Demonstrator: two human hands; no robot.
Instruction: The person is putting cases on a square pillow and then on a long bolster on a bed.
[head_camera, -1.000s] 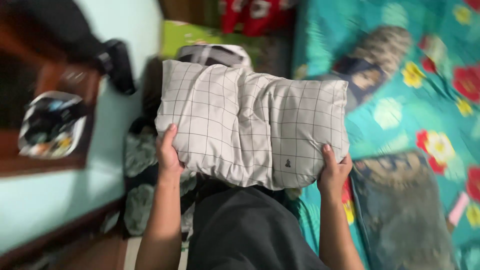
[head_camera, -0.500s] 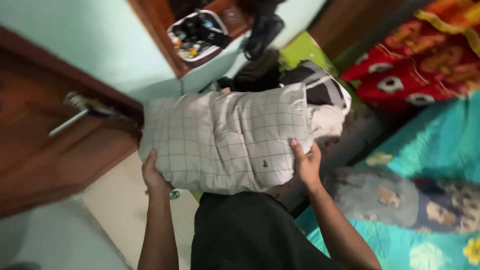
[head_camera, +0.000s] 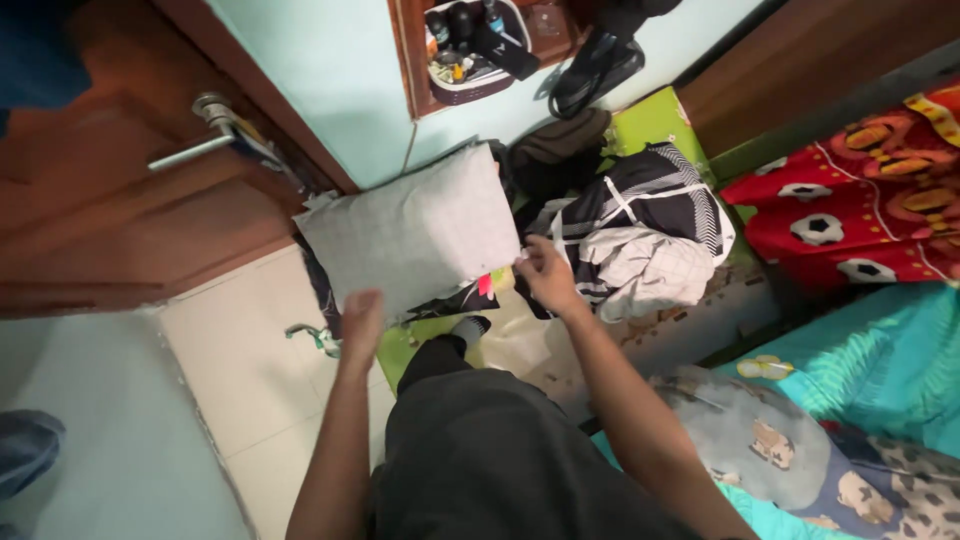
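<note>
Two hands at a grey checked pillow (head_camera: 415, 228) lying over the clothes pile (head_camera: 640, 235) by the wooden door (head_camera: 130, 180): right hand (head_camera: 545, 275) pinches its corner; left hand (head_camera: 360, 322), blurred, appears open beneath its edge.

Pillow: a grey checked pillow (head_camera: 415, 228) lies tilted near the door, on a heap of clothes.
Left hand: the left hand (head_camera: 361, 318) is at the pillow's lower edge, blurred; its grip cannot be made out.
Right hand: the right hand (head_camera: 545, 274) touches the pillow's lower right corner, fingers bent.
Clothes: a striped black-and-white garment (head_camera: 640, 215) lies just right of the pillow.
Door: a brown wooden door (head_camera: 120, 215) with a metal handle (head_camera: 200, 145) stands at left.
Bed: a teal sheet (head_camera: 880, 350) sits at right.
</note>
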